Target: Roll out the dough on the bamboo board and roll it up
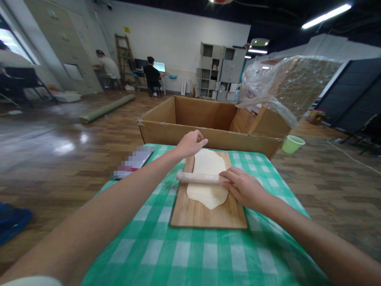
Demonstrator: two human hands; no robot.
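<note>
Right hand (pixel 245 188) clasps rolling pin (pixel 199 177) across dough (pixel 208 163), board (pixel 205 214) centre — left hand (pixel 190 143) curled at board's far edge, hold unclear.

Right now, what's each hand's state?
Left hand: curled at the far end of the dough; grip cannot be told.
Right hand: closed on the rolling pin.

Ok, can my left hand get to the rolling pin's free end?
Probably yes. The left hand is at the far end of the dough; the rolling pin lies just nearer, its left end bare, the right hand covering only the other end.
</note>
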